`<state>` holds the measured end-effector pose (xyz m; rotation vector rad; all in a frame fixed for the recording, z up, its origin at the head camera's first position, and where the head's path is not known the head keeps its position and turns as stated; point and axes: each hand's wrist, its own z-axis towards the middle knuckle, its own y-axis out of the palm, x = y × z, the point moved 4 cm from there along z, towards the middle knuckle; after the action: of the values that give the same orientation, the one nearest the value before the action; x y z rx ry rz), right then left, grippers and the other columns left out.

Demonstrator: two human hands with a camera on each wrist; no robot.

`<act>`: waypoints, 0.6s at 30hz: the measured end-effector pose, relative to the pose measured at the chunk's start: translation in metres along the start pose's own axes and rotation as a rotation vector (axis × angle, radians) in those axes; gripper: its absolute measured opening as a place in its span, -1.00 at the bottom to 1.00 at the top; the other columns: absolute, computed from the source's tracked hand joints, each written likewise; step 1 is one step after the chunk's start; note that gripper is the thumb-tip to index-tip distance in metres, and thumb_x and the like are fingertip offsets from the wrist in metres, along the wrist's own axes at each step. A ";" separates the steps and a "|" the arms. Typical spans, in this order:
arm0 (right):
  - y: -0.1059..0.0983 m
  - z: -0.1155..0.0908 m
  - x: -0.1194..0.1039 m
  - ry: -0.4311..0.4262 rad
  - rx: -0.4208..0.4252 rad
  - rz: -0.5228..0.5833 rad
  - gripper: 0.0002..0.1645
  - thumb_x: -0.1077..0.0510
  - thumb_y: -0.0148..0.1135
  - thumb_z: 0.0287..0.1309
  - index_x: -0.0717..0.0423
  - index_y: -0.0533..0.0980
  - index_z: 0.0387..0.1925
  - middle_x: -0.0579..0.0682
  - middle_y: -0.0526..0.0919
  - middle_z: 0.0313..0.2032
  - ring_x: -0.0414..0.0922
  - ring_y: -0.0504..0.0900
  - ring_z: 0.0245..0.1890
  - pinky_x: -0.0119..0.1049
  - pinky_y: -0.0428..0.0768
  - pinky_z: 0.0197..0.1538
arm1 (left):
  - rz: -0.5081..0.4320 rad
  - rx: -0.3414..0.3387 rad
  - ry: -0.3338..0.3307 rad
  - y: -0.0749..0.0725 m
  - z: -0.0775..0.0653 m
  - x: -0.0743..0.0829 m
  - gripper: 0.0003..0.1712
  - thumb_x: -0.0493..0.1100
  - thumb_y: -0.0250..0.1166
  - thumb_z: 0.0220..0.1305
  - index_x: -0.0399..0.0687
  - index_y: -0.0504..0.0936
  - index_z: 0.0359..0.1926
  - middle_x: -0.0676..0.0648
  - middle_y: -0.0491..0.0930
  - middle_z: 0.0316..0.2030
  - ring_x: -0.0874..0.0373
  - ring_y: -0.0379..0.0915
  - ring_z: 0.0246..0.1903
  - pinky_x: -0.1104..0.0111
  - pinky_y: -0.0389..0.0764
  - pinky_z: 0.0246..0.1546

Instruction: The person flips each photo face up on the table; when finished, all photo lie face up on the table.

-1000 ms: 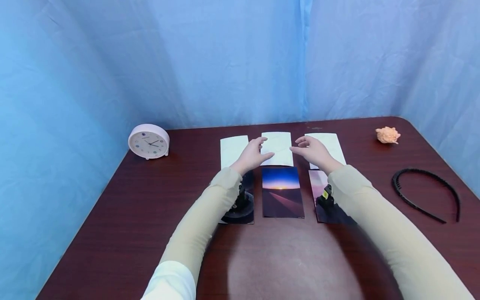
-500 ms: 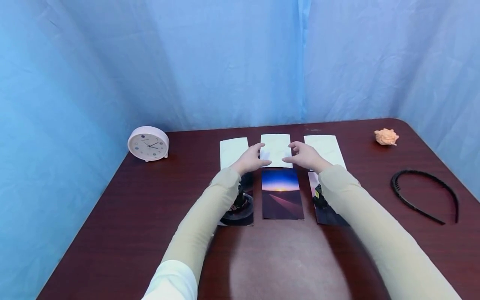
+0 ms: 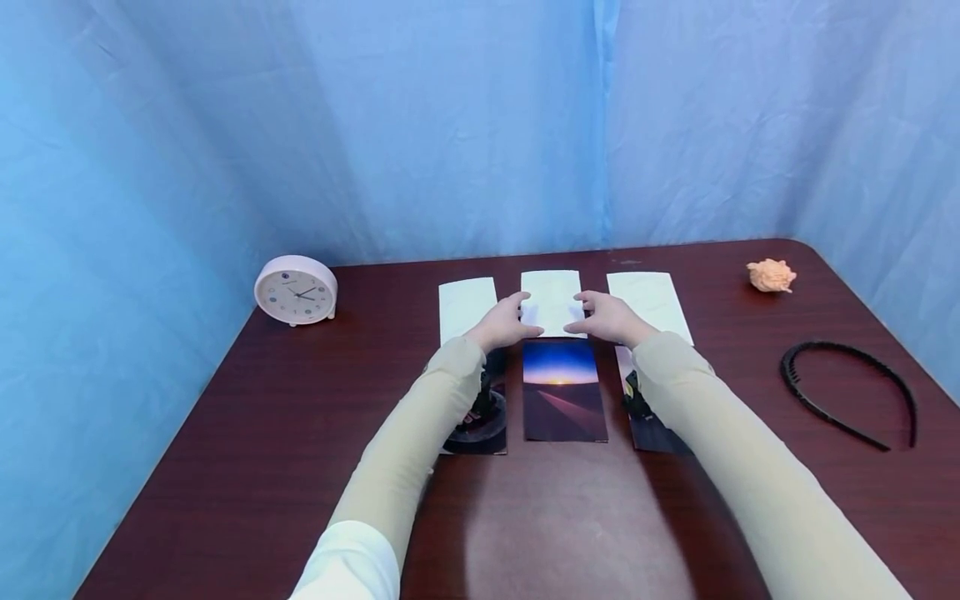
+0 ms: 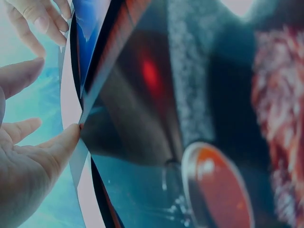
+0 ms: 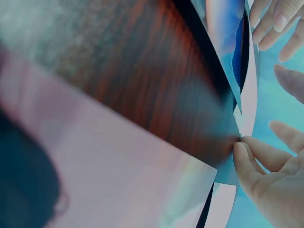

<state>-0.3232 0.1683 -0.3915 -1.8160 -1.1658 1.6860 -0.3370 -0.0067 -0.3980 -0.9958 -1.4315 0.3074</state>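
White card [image 3: 551, 305], upper middle of frame: likely light, bendy, slick (creases easily, I'd guess). Left hand [image 3: 501, 325] and right hand [image 3: 609, 317] loosely spread at its sides, no clear pinch. Hold by side edges.

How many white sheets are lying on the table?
3, in a row: left sheet, partly behind the left hand; right sheet, partly behind the right hand; middle sheet, between those two sheets. Any others underneath would be hidden.
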 end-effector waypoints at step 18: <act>0.004 0.004 0.002 0.002 0.017 0.046 -0.14 0.09 0.31 0.12 0.33 0.17 0.35 0.38 0.33 0.26 0.21 0.32 0.29 0.05 0.34 0.28 | -0.060 0.050 -0.024 0.003 0.001 -0.002 -0.23 -0.20 0.32 0.20 -0.14 0.21 0.39 -0.22 0.36 0.28 -0.02 0.32 0.26 0.21 0.40 0.23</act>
<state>-0.3256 0.1663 -0.3964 -1.8472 -1.1131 1.7143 -0.3374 -0.0056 -0.4019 -0.9103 -1.4654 0.3104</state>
